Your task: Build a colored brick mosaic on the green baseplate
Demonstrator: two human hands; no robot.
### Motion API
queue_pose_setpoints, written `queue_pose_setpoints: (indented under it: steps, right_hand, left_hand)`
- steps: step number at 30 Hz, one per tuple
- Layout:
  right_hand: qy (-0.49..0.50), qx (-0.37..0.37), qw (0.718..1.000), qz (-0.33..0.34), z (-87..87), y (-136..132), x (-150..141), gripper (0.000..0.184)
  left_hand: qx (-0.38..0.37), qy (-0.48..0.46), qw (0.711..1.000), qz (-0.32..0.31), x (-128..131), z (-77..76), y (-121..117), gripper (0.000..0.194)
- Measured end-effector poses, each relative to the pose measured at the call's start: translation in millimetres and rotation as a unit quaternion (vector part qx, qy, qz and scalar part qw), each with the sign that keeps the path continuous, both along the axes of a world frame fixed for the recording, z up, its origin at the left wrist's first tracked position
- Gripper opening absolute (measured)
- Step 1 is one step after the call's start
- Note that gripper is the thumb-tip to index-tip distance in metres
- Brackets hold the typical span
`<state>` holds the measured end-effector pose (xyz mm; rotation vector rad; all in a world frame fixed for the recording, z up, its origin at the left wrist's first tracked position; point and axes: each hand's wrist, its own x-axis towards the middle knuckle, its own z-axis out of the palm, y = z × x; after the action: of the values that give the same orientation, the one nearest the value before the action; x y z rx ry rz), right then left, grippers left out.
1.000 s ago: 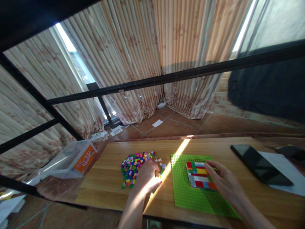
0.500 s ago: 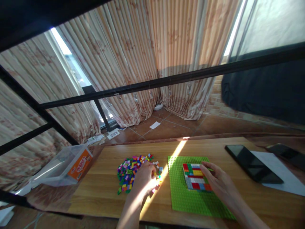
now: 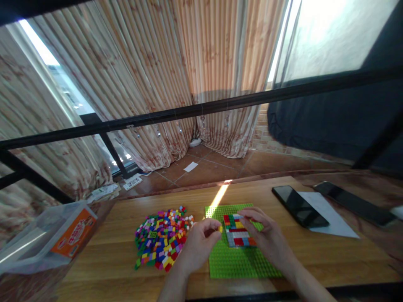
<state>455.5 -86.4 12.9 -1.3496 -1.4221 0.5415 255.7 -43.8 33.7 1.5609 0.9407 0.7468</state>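
A green baseplate (image 3: 226, 264) lies on the wooden table (image 3: 103, 260), with a flat patch of coloured bricks (image 3: 236, 235) built on its far half. My left hand (image 3: 199, 245) hovers at the plate's left edge, fingers pinched on a small yellow brick (image 3: 221, 229). My right hand (image 3: 269, 239) rests on the right side of the brick patch, fingers curled over its far edge. A heap of small loose bricks (image 3: 160, 241) in many colours lies to the left of the plate.
A clear plastic tub with an orange label (image 3: 47, 241) stands at the table's left end. A dark phone (image 3: 299, 200) lies on a white sheet (image 3: 327, 212) at the right, with another dark device (image 3: 352, 202) beyond. Black frame bars cross above.
My left hand has left the loose heap and moved right to the baseplate's edge, now pinching a yellow brick. My head has turned, shifting everything left in view.
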Motion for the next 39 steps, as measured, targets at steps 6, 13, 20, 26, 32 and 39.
queue_pose_setpoints:
  steps: [6, 13, 20, 26, 32, 39]
  right_hand:
    - [-0.045, -0.031, 0.994, 0.091, 8.5, -7.5, -6.6, 0.021]
    - [-0.035, -0.043, 0.994, 0.094, 4.6, -7.0, -4.7, 0.021]
    - [-0.049, -0.033, 0.995, 0.079, 3.1, -6.6, -9.7, 0.017]
    - [-0.085, 0.000, 0.993, 0.081, -1.8, -3.5, -21.7, 0.020]
    - [-0.114, -0.013, 0.992, 0.048, -4.0, -1.1, -24.4, 0.022]
    - [-0.091, -0.038, 0.994, 0.055, -5.5, -1.3, -23.4, 0.026]
  left_hand:
    - [-0.110, -0.094, 0.989, -0.036, 23.2, -2.8, -2.7, 0.024]
    - [-0.163, -0.130, 0.976, -0.062, 34.0, -2.6, -4.2, 0.025]
    - [-0.158, -0.133, 0.977, -0.056, 31.2, -3.1, -8.2, 0.029]
    - [-0.107, -0.057, 0.992, -0.036, 17.5, -4.8, -4.1, 0.026]
    - [0.059, 0.178, 0.978, 0.094, -29.0, -1.3, 10.4, 0.019]
    - [0.113, 0.386, 0.912, 0.083, -67.6, -6.2, 19.1, 0.022]
